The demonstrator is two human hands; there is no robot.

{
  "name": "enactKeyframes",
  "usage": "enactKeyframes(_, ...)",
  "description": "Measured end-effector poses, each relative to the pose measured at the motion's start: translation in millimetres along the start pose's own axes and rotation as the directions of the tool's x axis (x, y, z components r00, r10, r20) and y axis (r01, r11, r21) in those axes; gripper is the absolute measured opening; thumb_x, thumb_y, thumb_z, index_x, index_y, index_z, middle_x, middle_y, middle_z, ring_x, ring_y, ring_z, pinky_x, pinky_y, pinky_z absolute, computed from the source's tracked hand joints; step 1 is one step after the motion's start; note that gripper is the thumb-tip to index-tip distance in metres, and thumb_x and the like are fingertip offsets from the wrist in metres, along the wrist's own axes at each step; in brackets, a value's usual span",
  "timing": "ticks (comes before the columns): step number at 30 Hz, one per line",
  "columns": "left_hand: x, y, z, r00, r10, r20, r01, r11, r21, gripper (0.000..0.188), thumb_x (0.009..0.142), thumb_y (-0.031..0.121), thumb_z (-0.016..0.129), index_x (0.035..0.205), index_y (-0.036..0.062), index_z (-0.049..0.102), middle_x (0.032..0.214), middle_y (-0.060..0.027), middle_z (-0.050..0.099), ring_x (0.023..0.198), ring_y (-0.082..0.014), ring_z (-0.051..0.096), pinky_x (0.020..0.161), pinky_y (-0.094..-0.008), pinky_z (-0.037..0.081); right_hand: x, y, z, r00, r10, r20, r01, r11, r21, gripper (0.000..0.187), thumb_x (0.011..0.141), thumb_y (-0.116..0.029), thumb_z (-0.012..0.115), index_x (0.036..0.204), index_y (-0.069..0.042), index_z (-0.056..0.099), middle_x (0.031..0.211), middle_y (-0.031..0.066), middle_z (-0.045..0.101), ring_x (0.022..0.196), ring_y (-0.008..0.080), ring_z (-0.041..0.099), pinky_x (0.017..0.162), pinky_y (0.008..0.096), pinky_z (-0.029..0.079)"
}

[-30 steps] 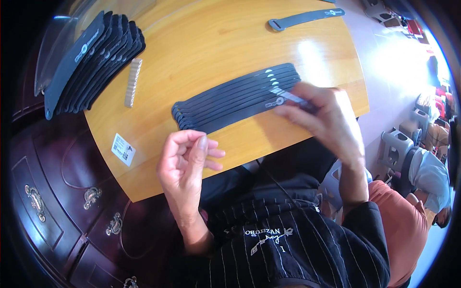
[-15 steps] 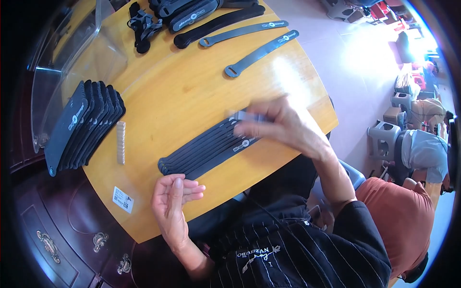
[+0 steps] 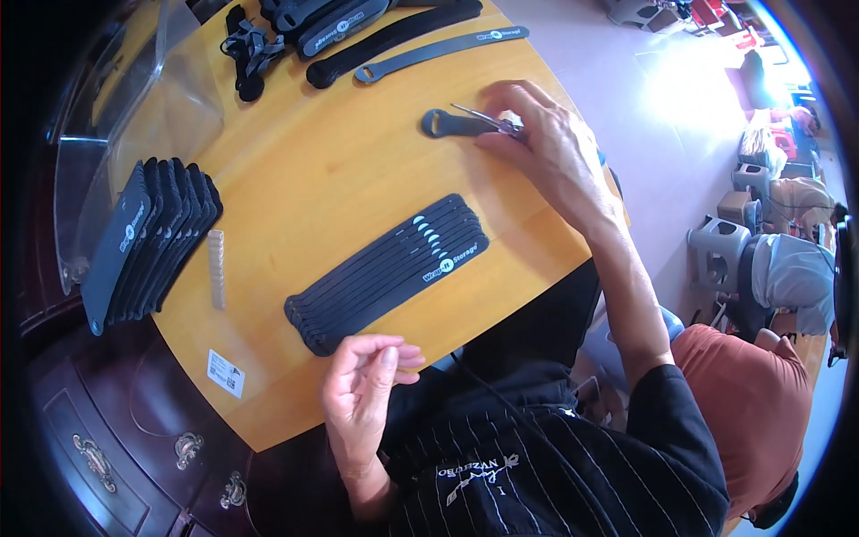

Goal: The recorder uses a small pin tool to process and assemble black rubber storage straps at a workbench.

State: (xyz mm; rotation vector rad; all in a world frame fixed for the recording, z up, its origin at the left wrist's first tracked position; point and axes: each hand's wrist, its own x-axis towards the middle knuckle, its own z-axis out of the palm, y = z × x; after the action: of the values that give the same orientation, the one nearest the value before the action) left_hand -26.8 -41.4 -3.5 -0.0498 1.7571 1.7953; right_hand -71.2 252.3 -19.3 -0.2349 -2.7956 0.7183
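Note:
My right hand [image 3: 562, 148] is closed on a small pointed metal tool [image 3: 488, 118] that looks like small scissors. Its fingers are at a dark grey hook-and-loop strap [image 3: 456, 126]; the loop end with its hole shows on the table, while the hand hides the rest. Whether the fingers grip the strap as well, I cannot tell. At the near edge, my left hand [image 3: 362, 385] is open and empty, fingers loosely bent, just below a fanned row of dark straps [image 3: 385, 273]. These overlap neatly, white print toward their right ends.
A thick stack of dark straps [image 3: 148, 246] stands at the left by a clear plastic bin [image 3: 179, 107]. Beside it lies a ridged beige strip [image 3: 216, 268]; a white label [image 3: 225, 373] is nearer. More straps [image 3: 394, 40] lie at the far edge. A person in a rust-coloured top [image 3: 743, 394] sits close on the right.
My right hand has moved up and away from the row of straps to the lone strap beyond it. My left hand has shifted slightly right and down.

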Motion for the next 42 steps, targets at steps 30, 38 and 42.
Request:
enactKeyframes(30,-27,-28,-35,0.974,0.094,-0.206,-0.107,0.993,-0.052,0.017,0.09,-0.004,0.054,0.103,-0.0057,0.065,0.096,-0.0113,0.059,0.071,-0.0136,0.061,0.061,-0.0214,0.047,-102,-46,-25,0.852,0.178,0.493,-0.378,0.86,0.343,0.02,0.075,-0.017,0.079,0.081,-0.002,0.066,0.062,0.0012,0.06,0.057,0.0088,0.054,0.056,0.0227,0.042)
enactKeyframes(38,-21,-36,-36,0.817,0.337,-0.468,-0.197,0.926,0.322,0.02,0.086,-0.007,0.062,0.107,-0.0059,0.063,0.093,-0.0069,0.061,0.071,-0.0077,0.058,0.062,-0.0183,0.047,-100,-47,-17,0.828,0.18,0.531,-0.496,0.676,0.545,0.014,0.083,-0.007,0.071,0.093,0.001,0.065,0.08,0.0026,0.063,0.072,0.0078,0.056,0.066,0.0198,0.042)
enactKeyframes(42,-16,-34,-33,0.786,0.321,-0.529,-0.209,0.942,0.261,0.017,0.084,-0.007,0.066,0.1,-0.0055,0.059,0.085,-0.0059,0.063,0.07,-0.005,0.057,0.062,-0.0165,0.046,-100,-42,-17,0.829,0.266,0.491,-0.534,0.636,0.557,0.013,0.085,-0.01,0.07,0.094,-0.001,0.066,0.08,0.0019,0.063,0.074,0.009,0.059,0.071,0.0194,0.043)
